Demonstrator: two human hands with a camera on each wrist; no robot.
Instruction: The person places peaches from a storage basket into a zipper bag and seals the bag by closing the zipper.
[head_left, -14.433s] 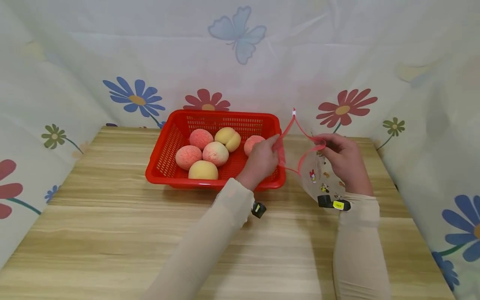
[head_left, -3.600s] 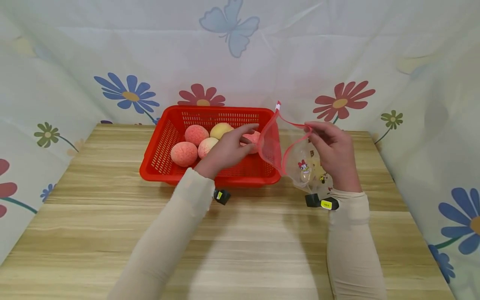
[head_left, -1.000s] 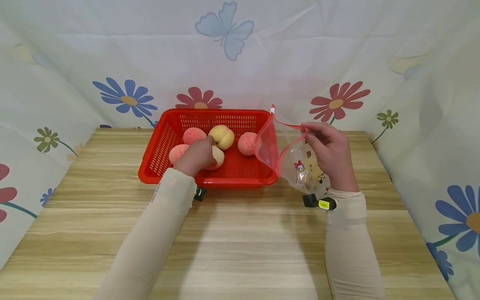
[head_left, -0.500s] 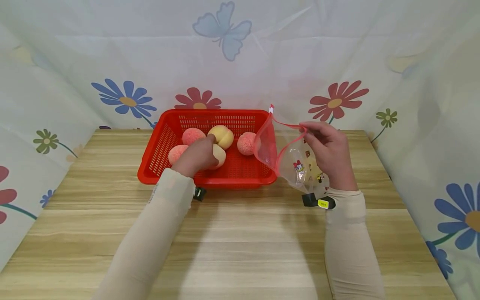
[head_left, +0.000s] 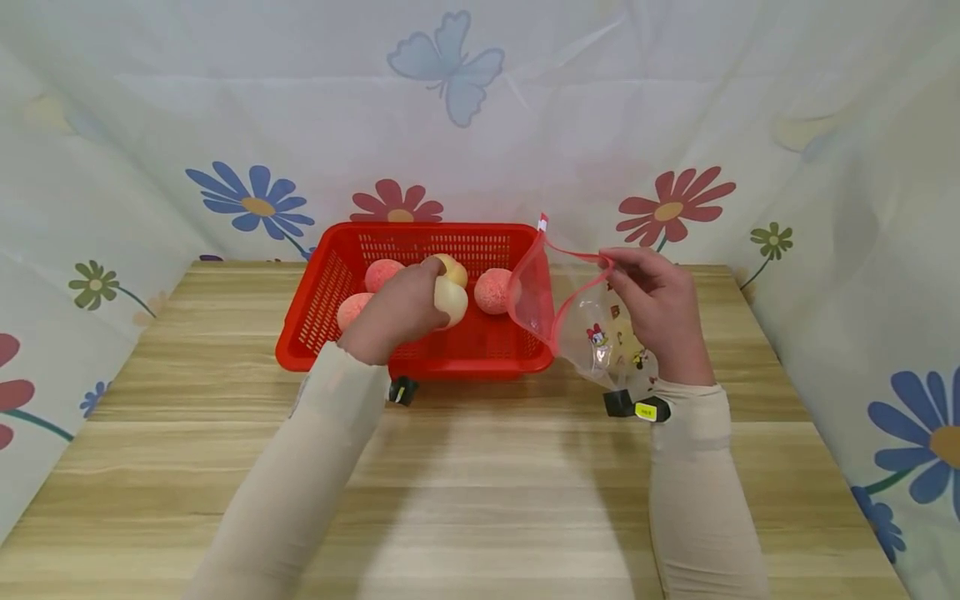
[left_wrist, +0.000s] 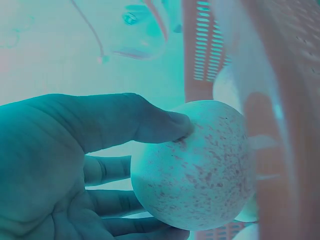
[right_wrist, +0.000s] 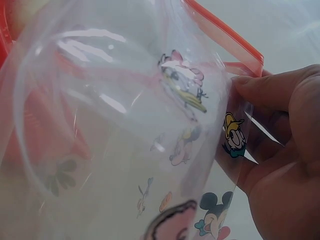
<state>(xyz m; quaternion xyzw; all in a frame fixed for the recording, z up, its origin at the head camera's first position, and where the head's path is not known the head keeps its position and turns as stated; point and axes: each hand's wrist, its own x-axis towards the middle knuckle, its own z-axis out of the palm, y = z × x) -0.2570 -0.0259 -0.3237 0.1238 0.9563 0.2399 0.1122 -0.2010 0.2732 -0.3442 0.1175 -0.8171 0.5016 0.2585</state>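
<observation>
Curling our left hand [head_left: 390, 312] around a round, speckled, pale peach [head_left: 450, 300], we hold it just above the perforated red plastic basket [head_left: 315, 325]; rightward, our right hand [head_left: 663, 312] pinches the crinkly clear zip bag [head_left: 592, 333], its red-edged mouth gaping beside the basket's rim.

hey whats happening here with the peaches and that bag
A person's left hand grips a pale peach lifted just above the red basket, where other peaches lie. The right hand pinches the red rim of a clear cartoon-printed zip bag, holding its mouth open beside the basket, above the wooden table.
</observation>
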